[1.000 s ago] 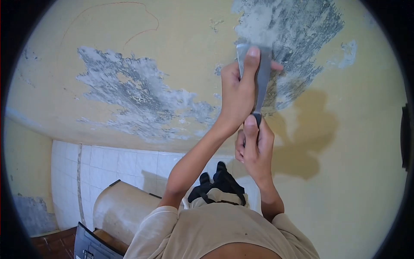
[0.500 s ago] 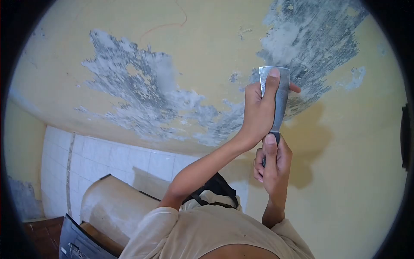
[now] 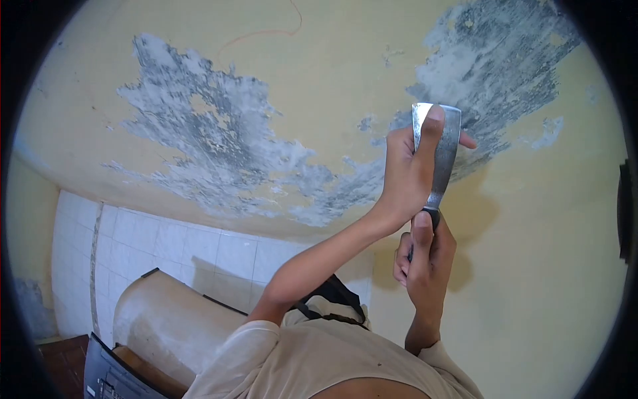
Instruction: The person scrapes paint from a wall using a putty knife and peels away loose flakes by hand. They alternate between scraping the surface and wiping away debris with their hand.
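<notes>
The person is holding a scraper (image 3: 446, 156) flat against the yellow wall (image 3: 545, 279), up high and to the right of the middle, with its broad metal blade pointing upward. The top edge of the blade is sitting at the lower rim of the gray bare patch (image 3: 492, 60) that is spreading across the upper right of the wall.

The left hand (image 3: 407, 174) is reaching up on a long outstretched arm and is clamping the blade. One finger is lying straight up its front face, nearly to the top edge, and another fingertip is peeking out past the blade's right side. The right hand (image 3: 425, 263) is just below it, touching it or very nearly, with its fingers curling tight round the dark handle (image 3: 433, 214) and the thumb lying along it.

To the left, a second flaking patch (image 3: 212, 146) is showing gray and white plaster (it is the larger of the two), and a thin red line (image 3: 266, 33) is curving over the paint above it. Lower left, white tiles (image 3: 173, 243) are covering the wall. Near them a rounded beige object (image 3: 166, 319) is standing, with a dark case (image 3: 113, 379) at its left foot. A bag with black straps (image 3: 332, 296) is lying just beyond the person's beige shirt (image 3: 319, 359).
</notes>
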`<action>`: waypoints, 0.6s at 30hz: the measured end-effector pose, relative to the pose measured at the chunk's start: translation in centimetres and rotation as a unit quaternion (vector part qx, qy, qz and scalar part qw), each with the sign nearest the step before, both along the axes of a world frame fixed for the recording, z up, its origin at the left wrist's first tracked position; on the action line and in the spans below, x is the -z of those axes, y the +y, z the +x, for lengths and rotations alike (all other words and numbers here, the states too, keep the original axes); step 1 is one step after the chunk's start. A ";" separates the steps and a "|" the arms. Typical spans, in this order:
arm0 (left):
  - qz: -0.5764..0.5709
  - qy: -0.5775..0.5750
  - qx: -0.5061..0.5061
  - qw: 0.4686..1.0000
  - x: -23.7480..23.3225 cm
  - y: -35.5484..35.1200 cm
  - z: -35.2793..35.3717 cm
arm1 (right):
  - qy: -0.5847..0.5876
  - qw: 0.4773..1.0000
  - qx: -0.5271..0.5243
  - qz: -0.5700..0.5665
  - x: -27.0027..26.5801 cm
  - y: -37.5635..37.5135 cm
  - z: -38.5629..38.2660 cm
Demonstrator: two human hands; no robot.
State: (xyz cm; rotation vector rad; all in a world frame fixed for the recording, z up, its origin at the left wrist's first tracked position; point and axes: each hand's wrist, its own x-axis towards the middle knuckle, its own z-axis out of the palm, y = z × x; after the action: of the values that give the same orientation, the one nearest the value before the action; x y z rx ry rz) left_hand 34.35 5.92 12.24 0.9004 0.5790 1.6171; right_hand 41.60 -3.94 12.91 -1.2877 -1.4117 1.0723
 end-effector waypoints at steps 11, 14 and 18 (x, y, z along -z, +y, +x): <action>0.036 -0.026 -0.028 0.999 0.0 0.1 0.8 | -0.004 1.000 0.002 -0.010 -0.1 -0.3 0.4; 0.017 -0.005 -0.017 1.000 -0.5 0.3 -0.6 | -0.007 1.000 0.009 -0.009 -0.4 0.8 -0.7; 0.050 0.008 -0.013 0.999 -0.8 0.2 -0.8 | -0.026 1.000 0.007 -0.005 0.0 -0.1 0.0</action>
State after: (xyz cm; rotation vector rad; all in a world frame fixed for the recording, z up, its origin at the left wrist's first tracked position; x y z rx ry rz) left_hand 33.55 6.15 13.09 0.9827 0.5262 1.6757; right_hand 41.62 -4.02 12.95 -1.3380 -1.4355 1.0444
